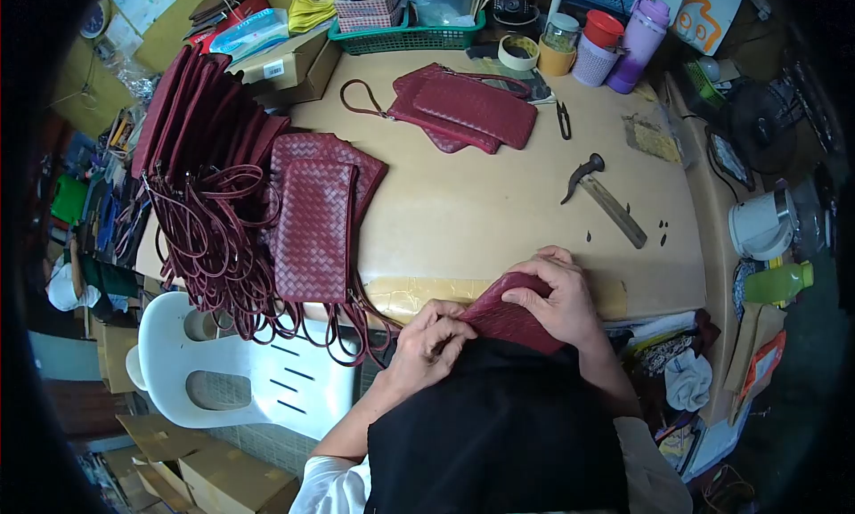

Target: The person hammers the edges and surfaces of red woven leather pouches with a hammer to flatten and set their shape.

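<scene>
Between my hands, at the table's near edge, is a dark red woven leather pouch (508, 316), tilted up against the black apron (499, 425). My left hand (433, 343) pinches its left corner with thumb and fingers. On its upper right side, my right hand (557, 293) grips it, thumb on the near face and fingers behind. The lower part of the pouch is hidden by the apron. Left of my hands lies another woven pouch (316, 233) on the table, next to a tall stack of similar pouches (191, 113) with wrist straps (223, 247) hanging over the edge.
More red pouches (468, 109) lie at the back of the table. A hammer (610, 202) and small black snips (563, 120) rest at the right. A green basket (405, 40), tape roll (518, 53) and cups line the back. A white chair (249, 363) stands at left.
</scene>
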Available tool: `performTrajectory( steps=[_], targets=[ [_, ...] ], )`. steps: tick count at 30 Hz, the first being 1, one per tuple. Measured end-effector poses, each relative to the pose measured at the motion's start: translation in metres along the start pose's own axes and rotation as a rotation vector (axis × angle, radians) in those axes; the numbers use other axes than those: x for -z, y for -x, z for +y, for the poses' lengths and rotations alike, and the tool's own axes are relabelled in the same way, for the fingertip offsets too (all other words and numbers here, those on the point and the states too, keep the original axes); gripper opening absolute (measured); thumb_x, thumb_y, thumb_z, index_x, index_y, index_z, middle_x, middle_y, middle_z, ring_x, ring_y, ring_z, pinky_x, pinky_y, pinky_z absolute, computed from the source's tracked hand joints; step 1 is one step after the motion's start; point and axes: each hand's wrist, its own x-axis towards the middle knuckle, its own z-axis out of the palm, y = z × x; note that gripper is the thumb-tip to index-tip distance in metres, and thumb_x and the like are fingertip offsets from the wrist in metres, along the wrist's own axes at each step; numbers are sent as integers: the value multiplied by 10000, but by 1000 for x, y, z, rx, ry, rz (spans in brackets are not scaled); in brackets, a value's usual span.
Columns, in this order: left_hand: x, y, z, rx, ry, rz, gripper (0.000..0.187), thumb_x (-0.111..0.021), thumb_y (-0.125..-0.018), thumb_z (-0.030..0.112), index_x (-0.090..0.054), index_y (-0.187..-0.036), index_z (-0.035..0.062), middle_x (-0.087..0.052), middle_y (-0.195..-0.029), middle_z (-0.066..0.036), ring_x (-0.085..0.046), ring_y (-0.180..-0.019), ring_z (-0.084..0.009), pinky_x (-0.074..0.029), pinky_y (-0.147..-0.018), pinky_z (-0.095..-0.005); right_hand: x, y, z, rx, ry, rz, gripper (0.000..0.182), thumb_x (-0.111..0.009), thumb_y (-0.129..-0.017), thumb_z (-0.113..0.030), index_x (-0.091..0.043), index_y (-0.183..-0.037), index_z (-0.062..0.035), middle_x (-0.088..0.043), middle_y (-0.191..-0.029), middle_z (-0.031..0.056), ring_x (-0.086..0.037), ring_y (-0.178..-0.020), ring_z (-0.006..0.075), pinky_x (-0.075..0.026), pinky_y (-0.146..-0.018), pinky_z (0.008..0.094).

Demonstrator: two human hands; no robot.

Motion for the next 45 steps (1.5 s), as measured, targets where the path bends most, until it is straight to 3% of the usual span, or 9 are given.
performTrajectory(
  steps=[5,9,12,19,25,30,40,43,45],
  targets=[
    [-10,-6,14,318,394,129,410,-720,-812,34,-548,-1183,4,-575,-1061,-105,-547,-1040,-194,-421,-934,-302,-5,8,-8,37,86,48,243,-761,-810,-283,-681,-914,-78,-688,-800,39,-643,-754,201,-390,-927,366],
    [-18,-26,4,87,166,167,260,-703,-844,5,-639,-1096,-13,-614,-937,-108,-613,-839,-182,-497,-702,-283,-16,10,-12,103,122,87,247,-758,-815,-255,-671,-967,-81,-673,-760,34,-639,-732,196,-384,-926,371],
    [-24,-32,5,87,189,237,133,-688,-862,13,-674,-987,-27,-606,-832,-91,-582,-731,-171,-474,-661,-275,-14,11,-20,-83,-108,89,273,-742,-834,-212,-645,-1054,-83,-657,-711,30,-622,-690,176,-376,-934,367],
    [-18,-35,5,-1,9,143,63,-658,-885,18,-658,-925,-31,-562,-756,-101,-535,-647,-203,-423,-579,-292,-13,15,-11,74,-33,70,267,-717,-864,-165,-617,-1096,-78,-652,-677,32,-589,-640,155,-367,-947,365],
    [-20,-45,11,-21,136,213,54,-652,-879,-9,-642,-925,-35,-603,-837,-110,-579,-699,-205,-470,-626,-286,-18,14,-14,53,-55,140,195,-717,-857,-138,-623,-1009,-61,-660,-707,29,-621,-700,166,-377,-937,357],
    [-20,-41,7,52,187,137,106,-663,-873,-8,-649,-975,-30,-616,-873,-107,-592,-767,-183,-478,-670,-277,-13,11,-18,51,-119,139,155,-748,-788,-47,-639,-896,-20,-625,-792,85,-598,-779,206,-475,-748,317],
    [-23,-42,3,-17,150,113,120,-685,-851,21,-671,-969,3,-626,-818,-90,-576,-713,-190,-460,-665,-280,-13,12,-18,-70,-219,140,106,-719,-780,-38,-657,-864,-48,-630,-810,73,-600,-807,253,-444,-844,352],
    [-21,-47,5,-165,-57,113,109,-697,-835,15,-670,-939,4,-622,-782,-92,-587,-702,-197,-467,-645,-297,-9,11,-16,-18,-158,73,98,-696,-825,-45,-618,-884,-36,-611,-811,60,-588,-794,197,-455,-796,321],
    [-24,-47,6,-101,-31,103,97,-695,-838,13,-665,-930,6,-615,-775,-96,-588,-691,-198,-469,-632,-301,-7,11,-13,-321,-548,-117,120,-658,-893,-98,-573,-930,-23,-583,-813,42,-553,-783,127,-454,-740,284]
  ],
)
